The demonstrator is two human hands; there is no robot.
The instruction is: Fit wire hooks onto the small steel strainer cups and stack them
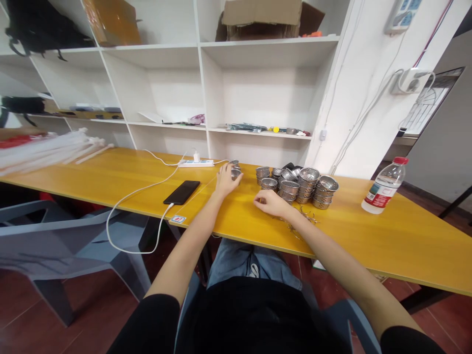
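Note:
My left hand (225, 181) reaches forward on the yellow table (368, 236) and grips a small stack of metal strainer cups (234, 169). My right hand (271, 202) rests on the table with its fingers curled; whether it holds a small piece I cannot tell. Thin wire clips (302, 219) lie beside my right wrist. A pile of perforated metal strainer cups (300, 184) stands just beyond my right hand, several stacked in columns.
A black phone (182, 191) lies left of my left hand, its white cable looping off the table edge. A white power strip (196, 162) sits behind it. A water bottle (385, 184) stands far right. White rods (47, 150) lie far left. Shelves stand behind; a grey chair (66, 241) sits left.

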